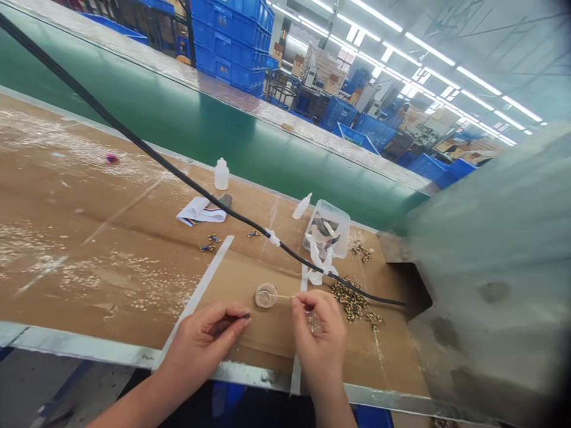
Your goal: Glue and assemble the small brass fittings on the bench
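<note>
My left hand (203,339) is closed in a pinch, with a tiny dark piece (247,316) at the thumb and index fingertips, too small to name. My right hand (320,330) grips a thin pale stick (282,296) between thumb and forefinger. The stick's far end reaches into a small round clear dish (264,305) lying between both hands on the cardboard surface. Just right of the right hand lies a heap of small gold-and-black parts (350,300). Something clear and shiny (314,323) shows partly behind the right fingers.
A black cable (147,148) hangs diagonally across the view. Behind the work spot are a clear plastic box (341,241), a white squeeze bottle (221,175), a lying bottle (302,207) and a striped cloth strip (200,211). The green conveyor belt (178,113) runs beyond; a metal housing (491,267) stands right.
</note>
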Tool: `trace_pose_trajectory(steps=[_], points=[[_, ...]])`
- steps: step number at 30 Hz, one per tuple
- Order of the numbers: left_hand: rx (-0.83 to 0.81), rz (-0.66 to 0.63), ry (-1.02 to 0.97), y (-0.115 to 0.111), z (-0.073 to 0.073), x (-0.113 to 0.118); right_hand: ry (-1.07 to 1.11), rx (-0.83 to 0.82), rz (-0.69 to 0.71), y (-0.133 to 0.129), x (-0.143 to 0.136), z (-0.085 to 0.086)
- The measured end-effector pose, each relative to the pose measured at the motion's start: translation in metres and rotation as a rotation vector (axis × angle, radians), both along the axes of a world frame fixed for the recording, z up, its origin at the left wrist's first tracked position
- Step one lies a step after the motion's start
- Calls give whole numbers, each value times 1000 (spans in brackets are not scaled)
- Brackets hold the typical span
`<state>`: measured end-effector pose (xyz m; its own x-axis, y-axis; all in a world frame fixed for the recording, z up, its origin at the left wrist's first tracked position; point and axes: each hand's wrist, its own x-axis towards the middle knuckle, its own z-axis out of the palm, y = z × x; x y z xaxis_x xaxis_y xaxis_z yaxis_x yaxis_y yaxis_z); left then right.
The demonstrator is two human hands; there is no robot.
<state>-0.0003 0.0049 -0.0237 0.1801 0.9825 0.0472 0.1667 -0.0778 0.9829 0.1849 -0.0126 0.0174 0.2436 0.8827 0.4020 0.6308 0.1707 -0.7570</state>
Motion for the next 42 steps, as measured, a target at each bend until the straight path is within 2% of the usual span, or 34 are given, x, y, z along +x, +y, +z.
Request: trace_pose_trajectory(steps=[4,8,11,14,17,20,28,32,37,42], points=[[47,-17,47,-1,-7,-4,-100,-75,35,4,-6,-3],[-25,-67,22,-4,-19,-5,-20,-116,51,-1,7,-12],[-51,-97,-3,-7,-23,-3,-28,-125,-110,-9,39,-21],[-80,-125,-3,-9,-22,-1,-136,-188,-263,-15,74,-28],[-110,-146,22,-8,-21,2,-220,-236,-200,-16,91,-31],[-133,-168,31,-8,-19,3,-281,-273,-125,-14,92,-31],[-107,-167,3,-9,-6,6,-317,-303,-80,-24,99,-30],[-58,-170,2,-10,-3,9,-86,-311,-41,-30,79,-26],[13,-173,60,-12,-1,9,348,-239,130,-30,20,-17],[85,-193,69,-11,3,9,866,-468,158,-30,-16,-18]])
